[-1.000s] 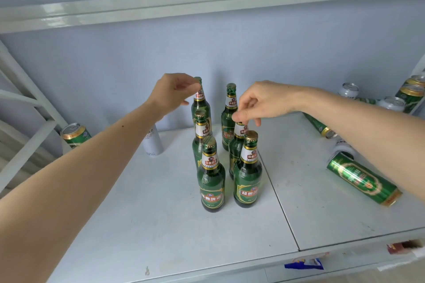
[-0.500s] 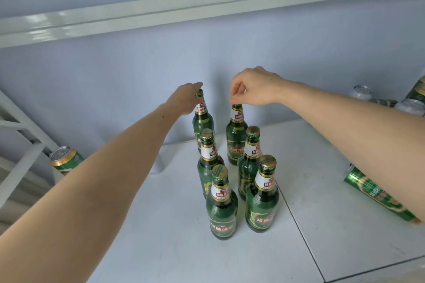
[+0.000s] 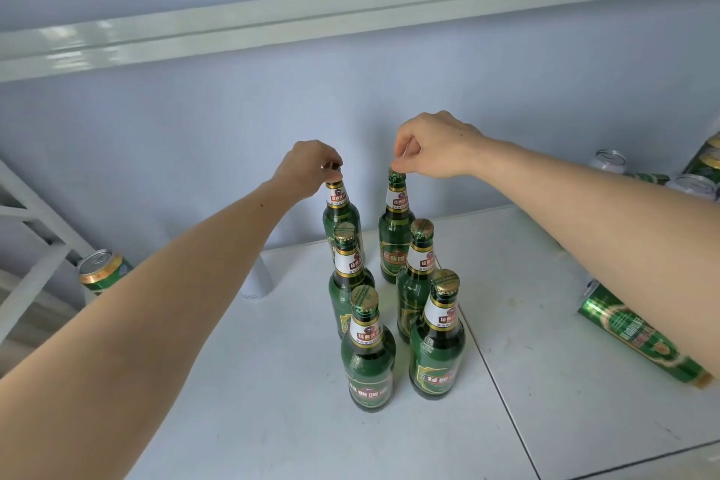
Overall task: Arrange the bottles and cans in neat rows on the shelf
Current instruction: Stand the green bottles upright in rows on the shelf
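Note:
Several green beer bottles stand upright in two columns on the white shelf (image 3: 241, 413). My left hand (image 3: 309, 168) pinches the cap of the back left bottle (image 3: 339, 212). My right hand (image 3: 434, 146) pinches the cap of the back right bottle (image 3: 394, 238). In front of them stand the middle left bottle (image 3: 346, 284), the middle right bottle (image 3: 417, 284), the front left bottle (image 3: 368, 355) and the front right bottle (image 3: 438, 343).
A green can (image 3: 643, 337) lies on its side at the right under my right forearm. More cans (image 3: 693, 183) crowd the back right corner. A white can (image 3: 257, 281) stands behind my left forearm. Another green can (image 3: 102, 271) lies at the left by the frame.
My right hand left the middle right bottle's cap and rose to the back right bottle's cap. My left hand stayed at the back left bottle's cap. The camera moved closer.

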`<state>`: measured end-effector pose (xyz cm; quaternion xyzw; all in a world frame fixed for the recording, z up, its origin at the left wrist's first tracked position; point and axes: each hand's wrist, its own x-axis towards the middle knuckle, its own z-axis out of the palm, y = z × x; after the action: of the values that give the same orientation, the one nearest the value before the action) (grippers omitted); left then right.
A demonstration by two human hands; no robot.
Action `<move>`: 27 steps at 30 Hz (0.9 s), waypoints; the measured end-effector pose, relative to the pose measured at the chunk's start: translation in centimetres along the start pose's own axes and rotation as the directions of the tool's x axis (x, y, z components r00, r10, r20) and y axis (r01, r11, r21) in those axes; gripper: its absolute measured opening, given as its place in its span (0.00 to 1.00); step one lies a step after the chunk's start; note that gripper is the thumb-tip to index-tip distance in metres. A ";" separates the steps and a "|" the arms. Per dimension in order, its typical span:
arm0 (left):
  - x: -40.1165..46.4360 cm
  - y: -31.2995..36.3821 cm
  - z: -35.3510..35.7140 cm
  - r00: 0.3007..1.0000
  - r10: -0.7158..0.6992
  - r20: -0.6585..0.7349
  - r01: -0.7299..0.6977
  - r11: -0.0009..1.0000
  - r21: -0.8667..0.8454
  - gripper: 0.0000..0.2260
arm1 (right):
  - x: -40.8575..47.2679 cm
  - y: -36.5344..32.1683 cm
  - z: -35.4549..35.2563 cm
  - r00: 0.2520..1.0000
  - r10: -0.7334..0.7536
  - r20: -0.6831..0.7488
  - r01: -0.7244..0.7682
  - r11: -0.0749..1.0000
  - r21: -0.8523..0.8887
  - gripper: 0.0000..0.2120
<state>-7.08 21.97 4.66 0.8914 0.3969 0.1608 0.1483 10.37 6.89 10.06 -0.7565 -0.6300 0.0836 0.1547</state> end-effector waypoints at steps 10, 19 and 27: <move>-2.1 0.7 -0.8 0.996 0.011 0.083 -0.012 1.000 0.006 0.11 | -1.0 0.0 0.2 1.000 0.009 0.015 -0.009 1.000 -0.007 0.11; -3.2 1.6 -0.8 0.991 0.018 0.130 -0.026 0.998 0.056 0.14 | -3.0 0.5 -0.1 0.999 0.040 -0.004 -0.040 0.999 -0.009 0.12; -2.4 4.0 -2.1 0.993 0.038 0.108 -0.043 0.998 0.046 0.19 | -6.4 3.7 -1.1 0.987 0.156 -0.035 -0.156 0.988 -0.003 0.12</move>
<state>-6.82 17.86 7.73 0.9099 0.3739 0.1062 0.1446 12.93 -0.14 9.35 -0.8051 -0.5664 0.0806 0.1566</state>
